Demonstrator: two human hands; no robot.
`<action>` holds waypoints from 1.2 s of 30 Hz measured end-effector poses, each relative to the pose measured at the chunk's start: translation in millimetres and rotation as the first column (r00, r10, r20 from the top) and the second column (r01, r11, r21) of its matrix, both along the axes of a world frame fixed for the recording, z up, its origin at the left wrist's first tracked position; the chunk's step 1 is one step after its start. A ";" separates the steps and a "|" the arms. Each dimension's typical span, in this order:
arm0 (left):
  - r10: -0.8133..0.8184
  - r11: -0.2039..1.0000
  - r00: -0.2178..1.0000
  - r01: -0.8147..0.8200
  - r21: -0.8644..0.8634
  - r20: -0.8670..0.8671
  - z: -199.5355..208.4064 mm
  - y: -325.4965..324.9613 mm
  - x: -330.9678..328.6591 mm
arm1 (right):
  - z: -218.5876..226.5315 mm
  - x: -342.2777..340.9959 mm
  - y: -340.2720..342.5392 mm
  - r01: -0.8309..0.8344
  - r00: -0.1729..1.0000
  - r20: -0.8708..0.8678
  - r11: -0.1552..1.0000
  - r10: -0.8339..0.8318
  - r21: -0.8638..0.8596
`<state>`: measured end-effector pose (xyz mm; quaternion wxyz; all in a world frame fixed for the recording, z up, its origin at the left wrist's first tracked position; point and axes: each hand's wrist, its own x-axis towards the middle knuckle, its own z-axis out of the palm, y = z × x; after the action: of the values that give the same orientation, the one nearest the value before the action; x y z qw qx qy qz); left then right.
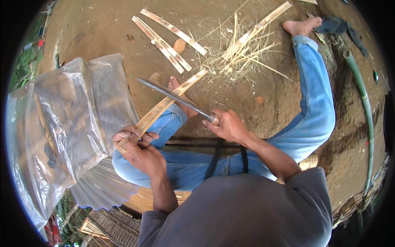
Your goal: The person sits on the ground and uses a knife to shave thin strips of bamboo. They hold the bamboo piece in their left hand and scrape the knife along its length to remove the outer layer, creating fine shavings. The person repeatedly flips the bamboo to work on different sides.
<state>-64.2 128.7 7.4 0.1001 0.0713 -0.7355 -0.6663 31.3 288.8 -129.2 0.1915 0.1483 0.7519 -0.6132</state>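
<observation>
My left hand (140, 151) is closed round the near end of a split bamboo strip (166, 103), which slants away to the upper right above my left leg. In my right hand (231, 126) is the wooden handle of a long-bladed knife (175, 96). Its narrow grey blade points to the upper left and crosses the strip about midway; I cannot tell whether the two touch. My bare left foot lies on the ground partly behind the strip and blade.
Loose bamboo strips (173, 31) and a heap of thin shavings (247, 53) lie on the dirt ahead. A clear plastic sheet (70, 119) covers things at left, beside a corrugated translucent panel (105, 185). A green pole (364, 99) and dark sandals (331, 25) are at right.
</observation>
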 end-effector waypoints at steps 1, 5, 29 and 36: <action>-0.001 1.000 1.000 0.001 -0.002 -0.002 -2.8 -5.5 3.3 | -4.1 -0.8 -5.6 -0.030 1.000 -0.002 0.999 0.030 0.031; 0.046 0.999 0.999 -0.045 -0.021 0.006 -5.8 -10.2 13.0 | -48.7 0.9 -18.4 -0.034 0.997 0.070 0.997 0.028 0.076; 0.063 0.998 0.998 -0.063 -0.026 -0.030 -18.0 -22.5 4.6 | -94.0 0.5 -18.4 -0.057 0.983 0.181 0.989 0.033 0.133; 0.058 0.998 0.998 -0.058 -0.019 -0.033 -17.5 -26.8 2.0 | -111.2 1.1 -12.5 -0.106 0.978 0.191 0.985 0.079 0.133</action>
<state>-62.2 102.0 -10.1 0.1319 0.0808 -0.7382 -0.6566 32.4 276.3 -240.4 0.2778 0.1825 0.7788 -0.5320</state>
